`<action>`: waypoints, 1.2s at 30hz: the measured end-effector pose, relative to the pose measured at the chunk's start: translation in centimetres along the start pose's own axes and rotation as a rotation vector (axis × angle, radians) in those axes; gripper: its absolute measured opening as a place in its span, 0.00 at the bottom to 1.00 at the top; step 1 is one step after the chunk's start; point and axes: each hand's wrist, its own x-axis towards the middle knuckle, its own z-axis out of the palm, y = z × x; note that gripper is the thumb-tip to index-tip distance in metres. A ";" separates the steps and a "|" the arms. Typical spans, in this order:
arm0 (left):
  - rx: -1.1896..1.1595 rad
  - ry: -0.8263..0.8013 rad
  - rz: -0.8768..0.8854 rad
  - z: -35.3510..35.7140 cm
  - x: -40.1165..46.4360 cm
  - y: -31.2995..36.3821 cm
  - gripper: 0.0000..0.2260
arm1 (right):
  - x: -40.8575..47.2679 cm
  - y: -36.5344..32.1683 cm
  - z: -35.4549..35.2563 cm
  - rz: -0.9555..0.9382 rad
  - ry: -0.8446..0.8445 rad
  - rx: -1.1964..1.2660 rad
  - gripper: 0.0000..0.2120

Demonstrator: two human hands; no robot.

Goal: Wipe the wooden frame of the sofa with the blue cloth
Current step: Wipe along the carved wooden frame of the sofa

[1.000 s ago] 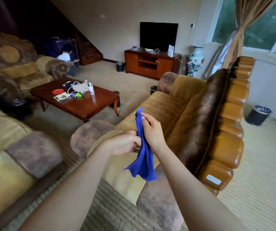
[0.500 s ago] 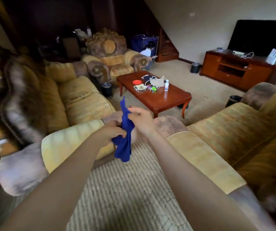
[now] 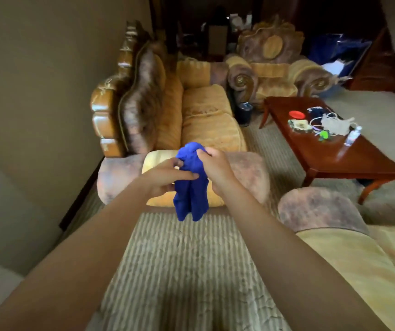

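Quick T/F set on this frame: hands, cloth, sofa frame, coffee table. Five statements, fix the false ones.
1. Both hands hold the cloth. True: left hand and right hand grip it.
2. The cloth touches the sofa frame. False: it hangs in the air, apart from the frame.
3. The cloth is red. False: blue.
4. A bottle stands on the coffee table. True.
5. The frame is right of the hands. False: it is up and to their left.

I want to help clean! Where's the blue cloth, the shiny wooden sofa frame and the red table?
blue cloth (image 3: 192,194): head view, hanging folds.
wooden frame (image 3: 107,108): head view, carved back edge.
red table (image 3: 349,156): head view, bare top.
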 end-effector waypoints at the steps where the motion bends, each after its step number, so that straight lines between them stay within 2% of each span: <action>1: -0.077 0.015 -0.022 -0.6 -0.2 -0.1 0.15 | 0.5 -0.2 0.5 0.022 -0.042 0.053 0.10; 3: -0.196 0.056 -0.015 -1.5 -0.8 0.0 0.10 | 1.6 -0.4 1.6 0.051 -0.131 0.149 0.10; 5: -0.304 0.169 0.041 -2.0 -1.2 -0.1 0.05 | 2.5 -0.7 2.9 0.063 -0.204 0.206 0.10; 7: -0.381 0.229 0.075 -2.4 -1.6 -0.3 0.04 | 3.1 -1.1 4.2 0.057 -0.261 0.234 0.10; 10: -0.461 0.292 0.107 -3.7 -2.2 -1.3 0.05 | 3.6 -1.0 6.8 0.034 -0.344 0.195 0.10; 12: -0.496 0.444 0.135 -5.5 -2.5 -2.3 0.06 | 3.9 -0.4 8.9 0.011 -0.388 0.130 0.10; 13: -0.500 0.531 0.145 -6.6 -2.7 -2.9 0.10 | 4.1 0.0 9.9 0.012 -0.406 0.107 0.11; 14: -0.485 0.604 0.151 -7.7 -2.9 -3.4 0.13 | 4.5 0.4 10.9 0.015 -0.411 0.092 0.11; 18: -0.336 0.791 0.101 -12.5 -3.4 -5.4 0.15 | 6.2 1.0 14.1 0.053 -0.380 0.057 0.11; 22: -0.347 0.781 0.042 -16.8 -2.9 -6.9 0.14 | 8.3 1.0 18.0 0.134 -0.302 0.018 0.09; 25: -0.431 0.741 -0.019 -20.6 -1.9 -7.7 0.26 | 10.2 0.5 21.0 0.144 -0.251 0.025 0.10; 27: -0.181 0.577 -0.110 -23.2 -1.1 -7.9 0.26 | 11.5 0.2 23.3 0.127 -0.250 0.035 0.12; 30: 0.324 0.364 -0.272 -26.7 0.7 -7.5 0.19 | 13.0 -0.5 27.0 0.070 -0.295 0.020 0.14; 33: 0.827 0.420 -0.348 -30.2 3.3 -7.1 0.15 | 14.2 -1.0 30.0 0.042 -0.398 -0.086 0.14; 36: 0.973 0.584 -0.434 -33.5 5.3 -7.6 0.16 | 16.1 -0.6 32.2 0.031 -0.613 -0.374 0.26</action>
